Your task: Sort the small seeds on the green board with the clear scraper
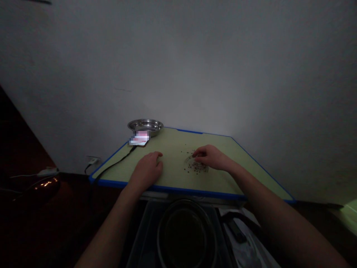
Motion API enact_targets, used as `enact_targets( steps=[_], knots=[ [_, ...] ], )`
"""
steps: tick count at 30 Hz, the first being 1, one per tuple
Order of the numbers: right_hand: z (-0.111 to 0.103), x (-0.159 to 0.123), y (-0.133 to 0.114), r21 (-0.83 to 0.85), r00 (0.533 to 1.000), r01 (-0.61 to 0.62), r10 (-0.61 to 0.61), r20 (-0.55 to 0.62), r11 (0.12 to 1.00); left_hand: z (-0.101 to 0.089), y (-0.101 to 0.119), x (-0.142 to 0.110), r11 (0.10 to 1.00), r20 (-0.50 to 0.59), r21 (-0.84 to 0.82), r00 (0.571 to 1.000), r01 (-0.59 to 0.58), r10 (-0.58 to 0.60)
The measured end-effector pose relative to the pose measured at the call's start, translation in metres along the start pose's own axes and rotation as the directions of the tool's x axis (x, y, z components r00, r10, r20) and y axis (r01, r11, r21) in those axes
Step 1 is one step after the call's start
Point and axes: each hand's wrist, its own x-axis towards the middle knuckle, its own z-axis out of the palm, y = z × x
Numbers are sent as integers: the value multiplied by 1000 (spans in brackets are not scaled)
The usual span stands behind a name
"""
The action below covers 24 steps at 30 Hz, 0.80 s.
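Small dark bits, like seeds or crumbs, lie scattered on the pale yellow-green tabletop. Faint curved lines, perhaps the rim of a clear dish or marks on the surface, run around them. Directly over the bits is my right hand, its thumb and fingertips drawn together in a pinch; whatever may be between them is too small to make out. My left hand rests on the table to the left of the bits, thumb and forefinger apart, holding nothing.
At the back left corner stands a shiny metal bowl, with a lit phone in front of it. A black cable runs from the phone over the table's blue edge. Below the near edge is a dark round object. A wall rises behind.
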Motion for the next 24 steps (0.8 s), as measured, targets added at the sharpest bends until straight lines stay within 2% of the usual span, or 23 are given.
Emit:
enact_targets(
  steps=[11,17,20,24],
  knots=[
    [-10,29,35,-163,989,-96,75,-129,982,-1,1,0,1000,4,-3,1000,-9,9],
    [-26,35,52,-126,975,-142,117,-189,982,-1,1,0,1000,8,-4,1000,-13,13],
    [-41,24,61,-77,977,-158,145,-154,984,-1,1,-1,1000,6,-13,1000,-10,10],
    [-62,-1,71,-31,991,-131,132,27,991,-3,3,-1,1000,6,-9,1000,3,-3]
  ],
)
